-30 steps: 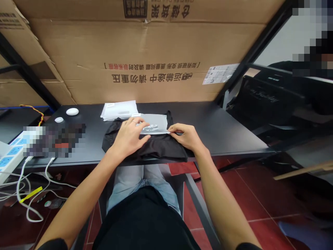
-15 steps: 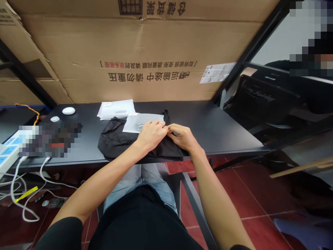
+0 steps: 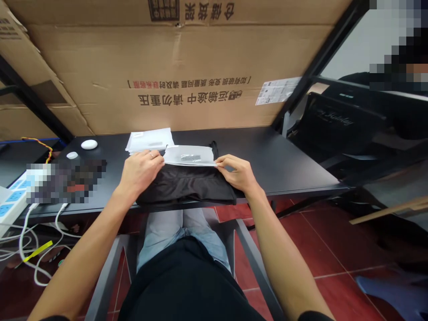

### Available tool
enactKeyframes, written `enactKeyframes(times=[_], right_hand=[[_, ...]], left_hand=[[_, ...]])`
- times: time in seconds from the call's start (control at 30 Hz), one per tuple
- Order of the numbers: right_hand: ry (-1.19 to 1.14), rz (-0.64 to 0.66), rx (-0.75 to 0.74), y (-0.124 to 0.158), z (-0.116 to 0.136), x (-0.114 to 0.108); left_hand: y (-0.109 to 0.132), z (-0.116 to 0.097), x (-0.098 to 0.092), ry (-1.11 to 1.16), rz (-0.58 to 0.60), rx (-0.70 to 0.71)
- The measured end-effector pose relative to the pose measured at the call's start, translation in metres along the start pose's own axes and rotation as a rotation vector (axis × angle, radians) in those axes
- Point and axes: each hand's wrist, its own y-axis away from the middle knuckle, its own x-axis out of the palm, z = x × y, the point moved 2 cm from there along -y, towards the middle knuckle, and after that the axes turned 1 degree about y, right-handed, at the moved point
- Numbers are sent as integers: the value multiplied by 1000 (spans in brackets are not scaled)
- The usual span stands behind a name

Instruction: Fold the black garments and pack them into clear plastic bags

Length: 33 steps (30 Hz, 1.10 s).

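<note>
A translucent white plastic bag point(image 3: 189, 155) with a small printed label lies over a black cloth point(image 3: 187, 185) on the black table. My left hand point(image 3: 142, 171) pinches the bag's near left corner, and a ring shows on one finger. At the near right corner, my right hand point(image 3: 237, 171) grips the same bag between thumb and fingers. The bag's near edge stretches straight between both hands. Beneath it the cloth is spread along the table's front edge, partly covered by the bag and the left hand.
Behind the left hand lies a stack of similar white bags point(image 3: 150, 139). A cardboard sheet point(image 3: 187, 53) stands along the table's back. On the left are a white oval case point(image 3: 89, 144), a small white round object point(image 3: 72, 155) and a power strip point(image 3: 13, 196) with cables. Another person sits at the right.
My left hand has moved left, from beside the right hand to the bag's left corner. More of the bag shows now, its near edge drawn straight. The right hand has barely moved.
</note>
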Motion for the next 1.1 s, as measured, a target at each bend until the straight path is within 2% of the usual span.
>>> enactKeyframes(times=[0.07,0.13,0.23,0.37,0.47,0.57,0.7,0.77,0.87,0.93,1.03,1.1], right_hand=[[-11,-5,-34,-1,0,2],[-12,-15,-65,-1,-1,2],[3,-24,-76,0,-5,1],[19,16,-76,2,-10,1],[35,22,-99,2,-9,1],[66,-6,-140,0,2,-3],[151,-109,-207,-7,37,-9],[177,-15,-264,-15,58,-3],[287,258,-351,-32,81,18],[421,396,-363,-44,88,33],[609,603,-242,-55,87,50],[672,711,-134,-57,83,56]], left_hand=[[8,12,0,-10,-14,6],[12,13,1,-15,-19,24],[8,1,3,27,-25,53],[-8,-20,5,94,-60,117],[-20,-28,7,78,-42,155],[-30,-32,4,77,-60,102],[-43,-38,-9,98,-128,-5],[-49,-42,-15,99,-144,-27],[-52,-49,-22,124,-138,-29],[-51,-53,-24,157,-121,-36],[-45,-52,-23,238,-76,-126],[-41,-43,-18,280,-25,-299]])
